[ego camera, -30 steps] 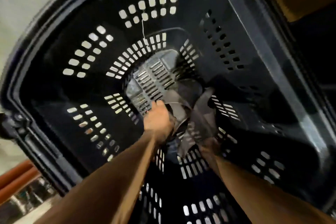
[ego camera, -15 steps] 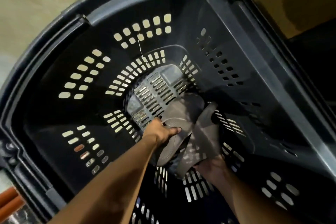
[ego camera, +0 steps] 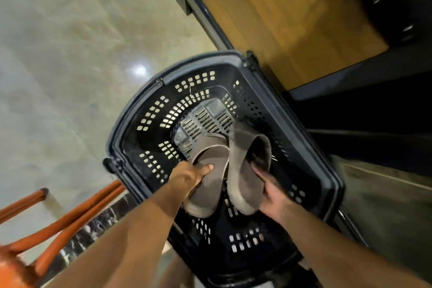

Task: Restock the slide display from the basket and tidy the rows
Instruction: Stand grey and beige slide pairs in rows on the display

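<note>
Slides (ego camera: 210, 184) matt, foam-like; basket (ego camera: 131, 121) perforated dark plastic; floor (ego camera: 58, 65) glossy; shelf (ego camera: 292, 18) wood.

We count two slides, left slide (ego camera: 210, 184) and right slide (ego camera: 243, 170), one basket (ego camera: 140, 142), one stool (ego camera: 70, 213) at eight o'clock.

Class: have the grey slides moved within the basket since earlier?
Yes. Left hand and right hand have lifted the grey slides off the basket floor, toward its rim.

Left hand (ego camera: 189, 176) grips slide (ego camera: 208, 175); right hand (ego camera: 272, 190) grips second slide (ego camera: 245, 170) over basket (ego camera: 145, 110)
</note>
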Motion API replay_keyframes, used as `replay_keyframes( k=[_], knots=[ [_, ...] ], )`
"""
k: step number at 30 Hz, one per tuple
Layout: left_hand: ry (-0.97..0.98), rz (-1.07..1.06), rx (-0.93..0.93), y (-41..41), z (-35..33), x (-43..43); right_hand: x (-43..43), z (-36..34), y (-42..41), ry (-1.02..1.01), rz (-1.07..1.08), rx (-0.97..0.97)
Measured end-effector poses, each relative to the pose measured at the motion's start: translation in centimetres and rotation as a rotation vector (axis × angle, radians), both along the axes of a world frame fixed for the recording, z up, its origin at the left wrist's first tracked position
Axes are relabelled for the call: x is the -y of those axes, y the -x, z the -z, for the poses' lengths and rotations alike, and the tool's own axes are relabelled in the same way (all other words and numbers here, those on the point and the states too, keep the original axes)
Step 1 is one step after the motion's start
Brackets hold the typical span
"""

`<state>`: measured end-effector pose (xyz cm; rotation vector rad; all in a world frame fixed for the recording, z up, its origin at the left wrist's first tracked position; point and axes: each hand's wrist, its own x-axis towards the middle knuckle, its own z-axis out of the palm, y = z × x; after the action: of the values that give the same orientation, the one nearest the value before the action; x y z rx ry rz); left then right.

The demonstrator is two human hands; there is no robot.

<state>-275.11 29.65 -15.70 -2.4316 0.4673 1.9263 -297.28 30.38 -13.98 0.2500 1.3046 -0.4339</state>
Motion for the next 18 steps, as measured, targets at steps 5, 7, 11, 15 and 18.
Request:
replay_keyframes(
  k=[5, 7, 11, 15, 18],
  knots=[
    [-0.005, -0.209, -0.061, -1.3, -12.6, 0.9, 3.1, -10.5, 0.0, 0.03, -0.221, -0.092],
    [-0.003, -0.181, 0.001, -1.9, -17.7, 1.0, 3.0, -15.0, 0.2, 0.077, -0.351, -0.169],
    [0.046, -0.181, 0.022, -3.4, -27.4, -0.3, 2.3, -25.2, -0.1, 0.166, -0.428, -0.191],
    [0.145, -0.255, -0.108, -3.2, -39.3, -0.9, 1.7, -35.1, -0.1, 0.233, -0.351, -0.159],
    [0.196, -0.285, -0.179, -3.0, -45.6, -1.7, 0.9, -42.0, 0.2, 0.311, -0.315, -0.106]
  ],
)
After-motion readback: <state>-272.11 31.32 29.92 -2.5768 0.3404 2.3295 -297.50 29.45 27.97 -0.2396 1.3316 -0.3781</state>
